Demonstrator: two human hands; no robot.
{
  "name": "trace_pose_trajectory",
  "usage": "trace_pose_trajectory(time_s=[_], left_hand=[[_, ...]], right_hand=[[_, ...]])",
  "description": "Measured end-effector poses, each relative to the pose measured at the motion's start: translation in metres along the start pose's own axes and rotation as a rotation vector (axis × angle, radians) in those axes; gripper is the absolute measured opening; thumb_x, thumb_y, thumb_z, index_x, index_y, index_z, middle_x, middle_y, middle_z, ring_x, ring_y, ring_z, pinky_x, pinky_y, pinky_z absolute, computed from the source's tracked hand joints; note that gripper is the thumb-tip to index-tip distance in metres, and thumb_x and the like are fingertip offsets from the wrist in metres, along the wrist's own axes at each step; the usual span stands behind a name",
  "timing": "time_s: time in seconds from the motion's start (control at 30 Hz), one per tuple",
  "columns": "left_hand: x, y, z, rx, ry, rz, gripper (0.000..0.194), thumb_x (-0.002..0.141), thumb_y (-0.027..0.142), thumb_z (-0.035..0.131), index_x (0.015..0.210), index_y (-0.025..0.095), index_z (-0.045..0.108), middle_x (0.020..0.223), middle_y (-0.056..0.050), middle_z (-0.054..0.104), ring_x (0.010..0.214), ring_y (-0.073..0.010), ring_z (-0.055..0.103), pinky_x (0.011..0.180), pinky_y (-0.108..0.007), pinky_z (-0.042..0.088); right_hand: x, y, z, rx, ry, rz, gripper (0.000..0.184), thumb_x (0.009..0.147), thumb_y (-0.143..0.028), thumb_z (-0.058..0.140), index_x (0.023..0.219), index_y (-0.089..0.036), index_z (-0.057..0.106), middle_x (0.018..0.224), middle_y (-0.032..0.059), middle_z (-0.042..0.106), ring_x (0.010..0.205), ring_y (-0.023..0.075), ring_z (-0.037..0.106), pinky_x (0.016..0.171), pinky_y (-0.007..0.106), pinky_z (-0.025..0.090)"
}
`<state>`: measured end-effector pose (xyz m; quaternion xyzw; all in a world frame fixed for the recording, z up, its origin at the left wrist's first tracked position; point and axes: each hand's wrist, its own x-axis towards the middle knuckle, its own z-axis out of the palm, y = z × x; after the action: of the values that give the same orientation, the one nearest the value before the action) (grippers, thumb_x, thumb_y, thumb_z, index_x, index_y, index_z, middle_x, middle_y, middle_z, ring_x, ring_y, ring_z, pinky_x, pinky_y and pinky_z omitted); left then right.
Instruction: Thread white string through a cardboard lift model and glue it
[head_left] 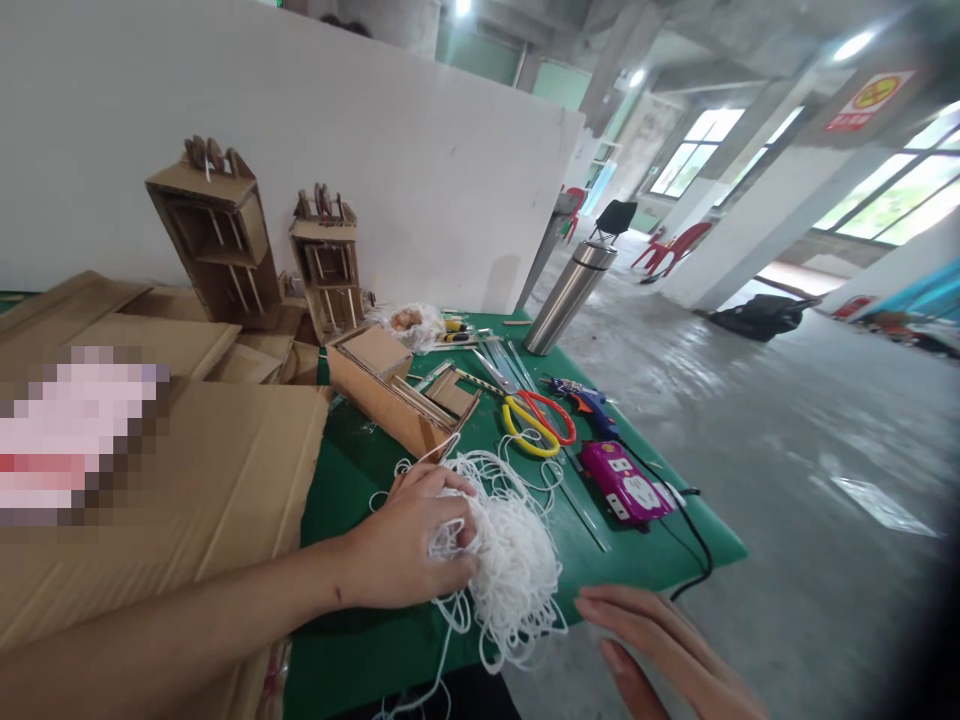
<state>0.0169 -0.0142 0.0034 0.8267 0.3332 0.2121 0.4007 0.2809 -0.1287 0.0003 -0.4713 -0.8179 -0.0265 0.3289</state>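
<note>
A tangled heap of white string [517, 560] lies at the front of the green table. My left hand [420, 530] is closed on the left side of this heap, fingers curled into the loops. A loose strand trails from it down past the table's front edge. Off to the right of the heap, my right hand [660, 640] is held apart from it, fingers stretched out and holding nothing. Behind the string are scissors [536, 425] with one yellow and one red handle, and an open cardboard box [397, 400] with strips and pieces inside.
Cardboard sheets [232, 470] cover the left side. Two cardboard models [217, 240] stand by a white partition [405, 150]. A steel flask [566, 300], a blue glue gun [592, 405], a purple power strip [626, 485] with black cable and clear sticks [581, 510] sit right on the green table [675, 540].
</note>
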Motion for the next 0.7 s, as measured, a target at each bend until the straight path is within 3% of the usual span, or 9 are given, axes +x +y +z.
trace_pose_trajectory(time_s=[0.13,0.23,0.43,0.7], left_hand=[[0.0,-0.002,-0.002,-0.036,0.001,0.022,0.007,0.077,0.022,0.07,0.081,0.021,0.064,0.125,-0.007,0.055,0.127,-0.029,0.044,0.11,-0.046,0.031],[0.001,-0.004,-0.006,-0.119,-0.018,0.014,0.012,0.081,0.025,0.065,0.092,0.022,0.065,0.123,-0.009,0.057,0.127,-0.0275,0.045,0.11,-0.043,0.033],[0.006,-0.003,-0.012,-0.274,-0.083,-0.106,0.011,0.079,0.031,0.062,0.078,0.021,0.059,0.128,-0.008,0.055,0.128,-0.0295,0.043,0.113,-0.046,0.027],[0.011,-0.004,-0.014,-0.601,-0.099,-0.255,0.022,0.073,0.04,0.066,0.075,0.019,0.058,0.129,-0.008,0.053,0.122,-0.0301,0.048,0.1,-0.04,0.042]], right_hand=[[0.06,-0.035,0.024,0.066,-0.002,-0.041,0.017,0.093,-0.02,0.059,0.108,-0.022,0.066,0.108,0.0086,0.069,0.1,0.0213,0.067,0.08,0.032,0.06],[0.075,-0.04,0.044,0.065,-0.1,-0.002,0.018,0.091,-0.017,0.06,0.108,-0.022,0.063,0.108,0.0073,0.067,0.096,0.0225,0.063,0.078,0.037,0.058],[0.061,-0.029,0.058,0.101,-0.135,0.133,0.02,0.09,-0.013,0.057,0.106,-0.024,0.058,0.104,0.0061,0.064,0.095,0.0237,0.059,0.079,0.04,0.054],[0.05,-0.029,0.067,0.163,-0.052,0.14,0.024,0.092,-0.008,0.052,0.109,-0.025,0.056,0.104,0.0076,0.058,0.096,0.0245,0.055,0.079,0.04,0.051]])
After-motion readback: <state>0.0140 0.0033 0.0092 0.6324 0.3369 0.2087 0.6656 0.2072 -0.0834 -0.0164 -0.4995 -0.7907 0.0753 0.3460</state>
